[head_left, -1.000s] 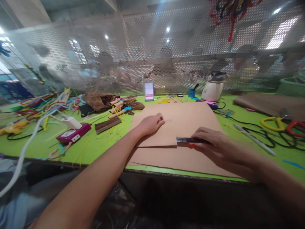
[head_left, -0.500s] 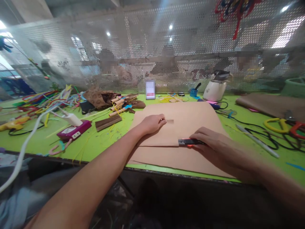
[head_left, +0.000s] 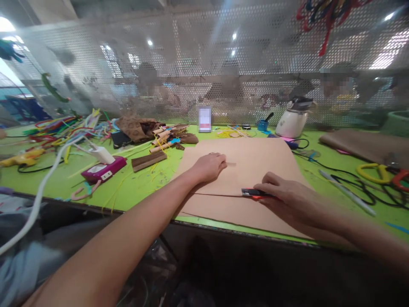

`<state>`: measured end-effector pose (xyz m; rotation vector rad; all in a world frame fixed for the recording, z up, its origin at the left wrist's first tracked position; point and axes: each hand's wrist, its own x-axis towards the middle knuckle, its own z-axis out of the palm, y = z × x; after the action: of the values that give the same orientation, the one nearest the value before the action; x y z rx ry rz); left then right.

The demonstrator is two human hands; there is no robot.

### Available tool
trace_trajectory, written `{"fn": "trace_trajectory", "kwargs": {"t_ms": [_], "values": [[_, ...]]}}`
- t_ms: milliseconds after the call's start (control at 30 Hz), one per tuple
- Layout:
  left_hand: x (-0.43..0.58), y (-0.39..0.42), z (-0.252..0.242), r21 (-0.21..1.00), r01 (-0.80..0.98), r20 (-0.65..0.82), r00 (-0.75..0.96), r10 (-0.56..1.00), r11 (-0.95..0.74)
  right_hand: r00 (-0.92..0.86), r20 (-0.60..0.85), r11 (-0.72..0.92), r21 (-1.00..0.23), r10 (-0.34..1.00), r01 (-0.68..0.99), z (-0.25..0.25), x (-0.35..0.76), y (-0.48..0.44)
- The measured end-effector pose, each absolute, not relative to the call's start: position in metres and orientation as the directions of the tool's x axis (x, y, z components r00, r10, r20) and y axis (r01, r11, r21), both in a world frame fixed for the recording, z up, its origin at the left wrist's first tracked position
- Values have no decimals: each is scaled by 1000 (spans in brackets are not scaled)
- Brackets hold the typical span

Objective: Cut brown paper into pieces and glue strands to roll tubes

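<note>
On smooth tan paper (head_left: 255, 157), the right hand (head_left: 284, 190) grips a slim black-and-red cutter (head_left: 256, 194) at four o'clock; at ten, the left hand (head_left: 209, 166) curls, its hold unclear.

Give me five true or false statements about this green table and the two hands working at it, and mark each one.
1. The right hand holds a box cutter. True.
2. The left hand is raised in the air, away from the brown sheet. False: it rests on the brown sheet.
3. A phone-shaped screen stands upright toward the back of the table. True.
4. The white plug lies apart from the purple power strip. False: the white plug sits on the purple power strip.
5. The kettle is mostly white. True.
</note>
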<state>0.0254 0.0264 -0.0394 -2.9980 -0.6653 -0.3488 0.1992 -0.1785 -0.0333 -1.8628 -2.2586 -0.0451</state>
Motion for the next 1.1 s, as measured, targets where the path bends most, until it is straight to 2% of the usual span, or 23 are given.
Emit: {"fn": "trace_trajectory", "kwargs": {"t_ms": [367, 633, 900, 1100], "values": [[26, 32, -41, 44, 416, 230, 880, 415, -908, -194, 181, 221, -145, 964, 964, -34, 201, -187], [26, 47, -48, 175, 432, 232, 855, 463, -885, -181, 251, 207, -81, 951, 975, -40, 204, -189], [26, 49, -49, 165, 437, 223, 857, 465, -884, -205, 194, 215, -34, 959, 976, -40, 204, -193], [28, 46, -48, 130, 434, 218, 865, 453, -891, -226, 198, 240, -53, 954, 969, -40, 205, -200]]}}
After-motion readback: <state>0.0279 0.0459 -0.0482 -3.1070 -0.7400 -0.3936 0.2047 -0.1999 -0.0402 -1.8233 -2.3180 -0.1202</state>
